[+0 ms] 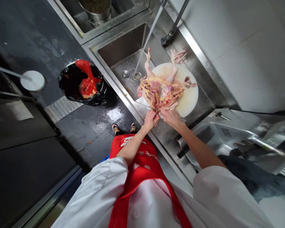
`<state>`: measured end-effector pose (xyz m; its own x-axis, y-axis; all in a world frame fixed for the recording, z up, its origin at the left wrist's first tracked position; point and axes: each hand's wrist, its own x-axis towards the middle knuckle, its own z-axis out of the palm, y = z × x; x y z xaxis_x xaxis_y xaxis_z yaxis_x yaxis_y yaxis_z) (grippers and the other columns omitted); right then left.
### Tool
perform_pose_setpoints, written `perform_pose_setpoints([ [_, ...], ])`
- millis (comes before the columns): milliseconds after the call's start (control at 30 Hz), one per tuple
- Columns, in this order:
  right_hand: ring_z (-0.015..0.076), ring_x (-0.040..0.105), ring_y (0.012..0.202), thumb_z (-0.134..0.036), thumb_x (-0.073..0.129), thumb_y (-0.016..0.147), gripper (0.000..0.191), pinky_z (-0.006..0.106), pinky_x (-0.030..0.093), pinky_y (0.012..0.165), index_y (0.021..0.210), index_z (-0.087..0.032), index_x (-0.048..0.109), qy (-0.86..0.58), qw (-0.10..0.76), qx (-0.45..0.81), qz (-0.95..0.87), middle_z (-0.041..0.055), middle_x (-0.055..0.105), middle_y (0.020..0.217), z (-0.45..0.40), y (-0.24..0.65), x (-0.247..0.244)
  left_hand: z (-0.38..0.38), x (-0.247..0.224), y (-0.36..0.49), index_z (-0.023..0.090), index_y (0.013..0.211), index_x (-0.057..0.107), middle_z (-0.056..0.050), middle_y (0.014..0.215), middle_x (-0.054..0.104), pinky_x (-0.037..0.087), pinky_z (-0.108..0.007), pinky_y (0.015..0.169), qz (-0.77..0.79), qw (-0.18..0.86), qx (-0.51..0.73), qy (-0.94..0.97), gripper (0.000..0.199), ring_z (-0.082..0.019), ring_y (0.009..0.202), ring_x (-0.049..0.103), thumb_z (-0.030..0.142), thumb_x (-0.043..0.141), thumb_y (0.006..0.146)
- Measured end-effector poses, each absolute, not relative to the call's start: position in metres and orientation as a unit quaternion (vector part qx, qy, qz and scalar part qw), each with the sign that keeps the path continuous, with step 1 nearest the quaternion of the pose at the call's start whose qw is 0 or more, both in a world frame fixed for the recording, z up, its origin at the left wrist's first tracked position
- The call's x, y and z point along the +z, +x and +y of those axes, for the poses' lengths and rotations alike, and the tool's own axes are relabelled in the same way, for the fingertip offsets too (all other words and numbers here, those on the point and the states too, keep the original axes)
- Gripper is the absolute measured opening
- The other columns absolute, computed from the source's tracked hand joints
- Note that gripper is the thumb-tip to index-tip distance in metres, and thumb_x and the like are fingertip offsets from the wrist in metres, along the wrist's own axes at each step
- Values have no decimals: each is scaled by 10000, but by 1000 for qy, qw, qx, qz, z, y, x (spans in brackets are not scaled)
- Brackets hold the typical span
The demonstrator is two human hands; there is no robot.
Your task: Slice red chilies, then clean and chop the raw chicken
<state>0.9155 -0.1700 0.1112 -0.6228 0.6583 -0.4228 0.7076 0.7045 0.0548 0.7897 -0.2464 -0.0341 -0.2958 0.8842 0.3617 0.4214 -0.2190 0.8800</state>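
Observation:
A raw chicken, split and spread open with its inside up, lies on a round white cutting board. Its two legs, feet still on, point away from me. My left hand is closed on the chicken's near end, at the board's edge. Right beside it, my right hand also grips that end, with fingertips bent over it. The exact part between my fingers is hidden. A few dark red scraps of offal rest on the board's right side, and more pale pieces lie beyond its far edge.
The board sits on a steel counter beside a sink basin. On the floor at left stands a bin with a black liner and a red bag in it. A dark-handled tool lies at the counter's right. Another sink is farther right.

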Motion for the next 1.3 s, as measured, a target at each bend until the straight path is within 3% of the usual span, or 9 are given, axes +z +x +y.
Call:
perform_pose_setpoints([
  [233, 225, 692, 816, -212, 328, 1035, 343, 300, 270, 630, 1175, -147, 634, 440, 299, -7, 847, 135, 738, 978, -193, 987, 107, -244, -22, 807, 218, 644, 414, 5, 678, 439, 345, -303, 707, 619, 238, 592, 457, 319, -165, 706, 413, 183, 617, 887],
  [367, 220, 688, 812, -223, 327, 1039, 358, 300, 277, 635, 1208, -147, 633, 441, 278, -13, 853, 140, 738, 1004, -192, 973, 100, -232, -12, 816, 225, 640, 351, 30, 683, 399, 331, -282, 697, 700, 260, 611, 264, 343, -147, 690, 403, 129, 617, 833],
  [567, 221, 671, 798, -354, 301, 1074, 416, 303, 269, 642, 1188, -153, 647, 444, 220, -42, 867, 123, 755, 988, -180, 952, 99, -215, -11, 828, 210, 832, 501, 45, 761, 491, 380, -257, 737, 734, 337, 588, 42, 209, -132, 716, 472, 132, 688, 782],
  [667, 218, 660, 779, -354, 301, 1071, 419, 300, 261, 639, 1158, -144, 653, 437, 221, -46, 870, 128, 759, 974, -177, 955, 102, -221, -11, 833, 209, 766, 509, 55, 683, 466, 362, -249, 684, 718, 375, 581, 75, 155, -127, 656, 451, 143, 637, 824],
  [933, 231, 680, 835, -327, 289, 1070, 403, 308, 285, 658, 1180, -145, 632, 382, 252, -46, 888, 144, 760, 1016, -174, 940, 110, -247, -6, 844, 202, 865, 580, -14, 861, 529, 402, -277, 747, 716, 277, 613, 183, 109, -168, 811, 512, 141, 645, 803],
  [1167, 244, 701, 847, -284, 304, 1062, 366, 302, 323, 688, 1227, -145, 599, 408, 366, -14, 836, 156, 748, 1004, -182, 973, 123, -248, -7, 841, 220, 716, 448, -4, 792, 462, 357, -290, 714, 715, 286, 601, 211, 230, -169, 771, 458, 91, 626, 782],
  [1300, 246, 697, 890, -240, 321, 1047, 371, 310, 338, 706, 1307, -135, 564, 401, 325, -16, 856, 174, 737, 1076, -182, 947, 109, -253, -10, 842, 226, 682, 389, 1, 773, 444, 352, -291, 717, 707, 299, 596, 236, 300, -168, 762, 444, 83, 636, 773],
])
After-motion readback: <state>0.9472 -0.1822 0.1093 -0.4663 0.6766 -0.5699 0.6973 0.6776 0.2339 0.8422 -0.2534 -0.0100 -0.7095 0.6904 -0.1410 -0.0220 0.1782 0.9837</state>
